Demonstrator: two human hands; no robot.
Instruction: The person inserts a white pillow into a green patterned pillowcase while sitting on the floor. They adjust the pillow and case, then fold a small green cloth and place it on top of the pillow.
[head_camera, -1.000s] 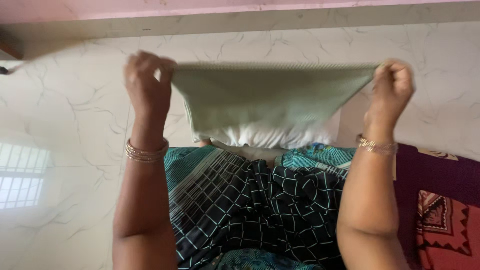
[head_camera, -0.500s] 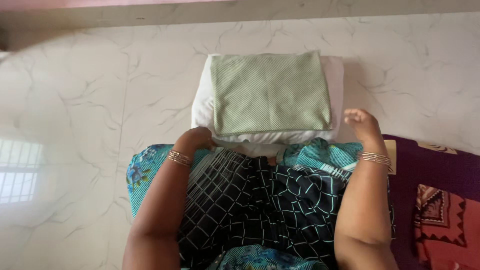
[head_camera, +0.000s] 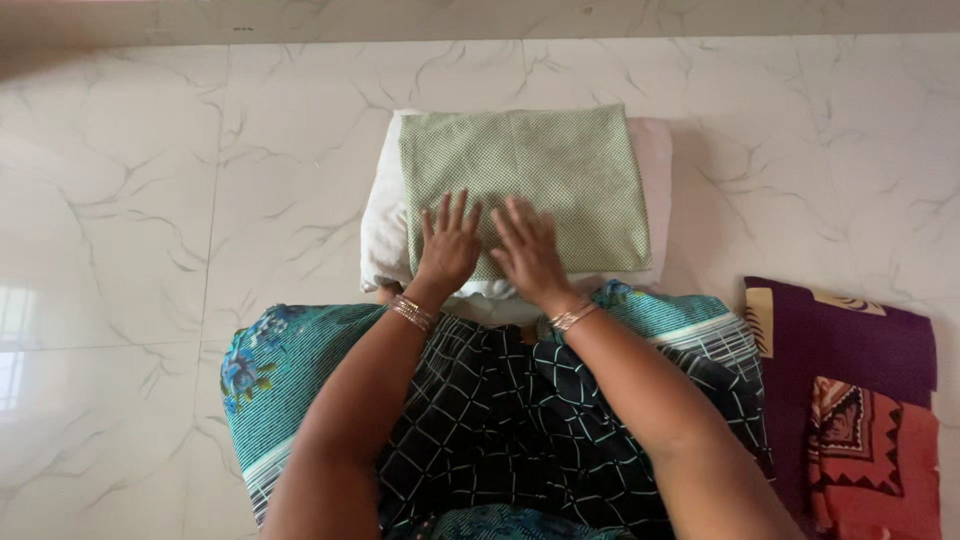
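A folded pale green checked cloth lies flat on top of a stack of white folded cloths on the marble floor. My left hand rests palm down on the green cloth's near edge, fingers spread. Beside it my right hand also presses flat on the cloth, fingers apart. Both wrists wear thin bangles. Neither hand grips anything.
My lap is covered by teal and black checked fabric. A purple and red patterned cloth lies on the floor at the right. White marble floor tiles surround the stack; a wall base runs along the top.
The green cloth, held up stretched between both hands, came down onto the white stack. Both hands let go of it and now lie flat on its near edge.
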